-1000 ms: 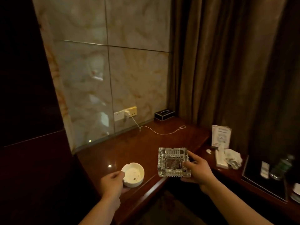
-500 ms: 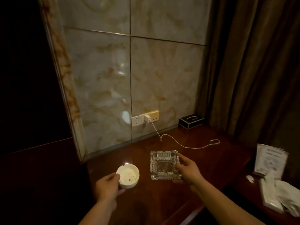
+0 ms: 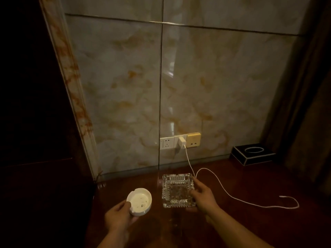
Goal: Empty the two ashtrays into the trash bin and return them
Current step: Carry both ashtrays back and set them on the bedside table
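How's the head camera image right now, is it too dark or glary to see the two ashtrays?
Head view: dim and warm-toned, far left nearly black; glare patches on the glossy marble wall panel; straight lines bow from the wide lens. The round white ceramic ashtray in the left hand and the square clear glass ashtray by the right hand stay readable.

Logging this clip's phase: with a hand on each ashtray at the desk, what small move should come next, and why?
Probably let go and draw both hands back. The left hand grips the white ashtray and the right hand the glass ashtray, both low over the desk by the wall, holding only specks. Whether they touch the desk is unclear; if not, set them down first.
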